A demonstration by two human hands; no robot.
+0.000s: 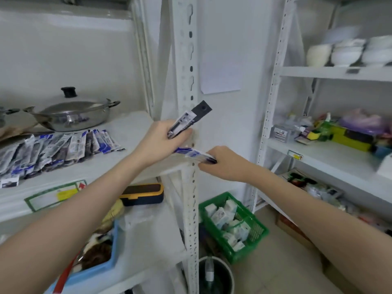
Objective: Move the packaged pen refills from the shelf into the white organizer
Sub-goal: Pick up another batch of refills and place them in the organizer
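Several packaged pen refills [53, 151] lie in an overlapping row on the white shelf [131, 132] at the left. My left hand [163, 141] grips a black-headed refill pack [191, 118] that sticks up toward the shelf post. Just below and to the right, my right hand [224, 164] pinches a blue-and-white bundle of refill packs [194, 154] lying flat between the two hands. The white organizer is not in view.
A steel lidded pot [72, 115] stands behind the refills. The perforated white post [188, 85] rises right behind my hands. A green basket [233, 225] and a dark bucket [214, 274] sit on the floor. Bowls [347, 52] and clutter fill the right shelves.
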